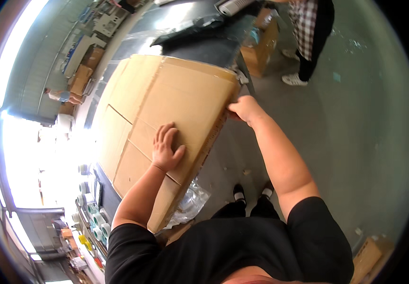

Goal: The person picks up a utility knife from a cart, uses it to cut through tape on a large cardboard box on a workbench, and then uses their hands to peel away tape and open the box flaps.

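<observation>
apparent step: steadying carton [180, 94] at worktop [204, 50]'s right edge. left hand [166, 149]: fingers spread on top; right hand [245, 110]: fingers gripping side. next move likely requires even support.

Very bright white light comes in from the windows [26, 161] on the left and hides what is near them. Shiny glare sits on the counter [173, 18]. The floor [356, 137] on the right is dimmer. Lines bend near the round rim, the corners are black, and faraway parts look fuzzy.
</observation>
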Demonstrator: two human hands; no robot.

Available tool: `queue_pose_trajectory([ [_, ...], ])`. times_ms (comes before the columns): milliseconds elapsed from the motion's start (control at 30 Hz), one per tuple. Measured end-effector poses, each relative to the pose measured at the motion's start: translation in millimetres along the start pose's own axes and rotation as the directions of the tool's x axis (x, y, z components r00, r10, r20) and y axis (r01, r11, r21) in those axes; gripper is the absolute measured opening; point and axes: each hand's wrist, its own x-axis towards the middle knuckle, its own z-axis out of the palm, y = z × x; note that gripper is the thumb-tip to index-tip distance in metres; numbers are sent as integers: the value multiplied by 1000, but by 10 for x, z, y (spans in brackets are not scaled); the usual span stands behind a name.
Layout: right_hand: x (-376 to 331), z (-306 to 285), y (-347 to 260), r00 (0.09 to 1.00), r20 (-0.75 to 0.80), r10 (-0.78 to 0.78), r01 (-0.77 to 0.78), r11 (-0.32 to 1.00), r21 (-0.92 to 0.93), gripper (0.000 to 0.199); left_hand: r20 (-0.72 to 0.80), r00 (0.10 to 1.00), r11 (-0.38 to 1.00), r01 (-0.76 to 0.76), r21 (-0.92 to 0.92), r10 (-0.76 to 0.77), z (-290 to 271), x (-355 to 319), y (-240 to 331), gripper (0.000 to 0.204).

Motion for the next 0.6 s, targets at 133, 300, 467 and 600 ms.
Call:
queue_pose_trajectory([
  [133, 43, 23, -156, 998, 17, 62, -55, 965, -256, 20, -16, 999, 999, 30, -21, -31, 13, -41, -22, 62],
  [300, 164, -57, -72, 999, -21, 47, -52, 895, -444, 21, -24, 999, 999, 29, -45, -30, 92, -16, 8, 62],
  [467, -51, 109, -100, 1000, -22, 13, -20, 938, -346, 27, -7, 998, 998, 65, -23, -65, -16, -108, -9, 62],
  [600, -3, -169, 86, 985, -15, -175, 160, 931, -327, 30, -20, 1000, 998, 22, -58, -23, 65, 65, 46, 61],
])
